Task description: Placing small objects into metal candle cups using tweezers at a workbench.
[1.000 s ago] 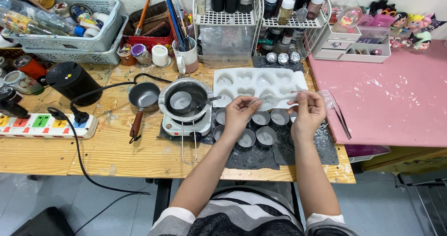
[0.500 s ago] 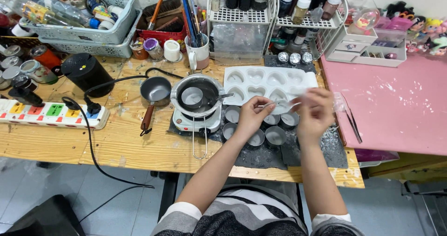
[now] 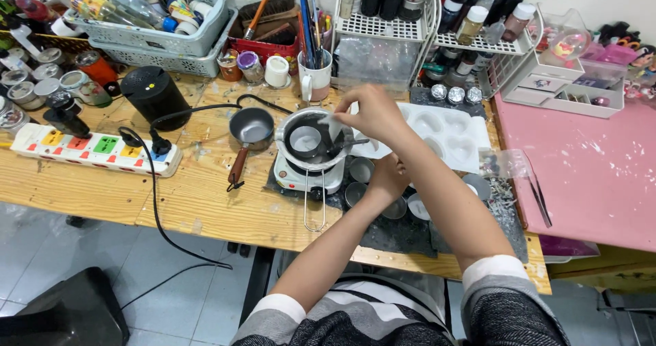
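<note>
Right hand is raised over the metal melting pot; its fingers are pinched shut on a small white piece, thin and pale, partly translucent, hanging just above the pot's right rim. Exact shape of the piece cannot be told.

Pot: round, silver wall, dark inside, a pale round patch at its middle, long wire handle pointing toward the person. It is seated on a small white electric hot plate near the desk's front edge.

Left hand is partly hidden under the right forearm, resting low among small round metal tins on a dark mat. Whether its fingers are open or holding anything cannot be told.

A white heart-cavity mould tray is lying just behind the hands, right of the pot. A small dark saucepan with wooden handle is just left of the hot plate. A white power strip with coloured switches is further left, a black cable plugged in. A pink board is covering the right end.
</note>
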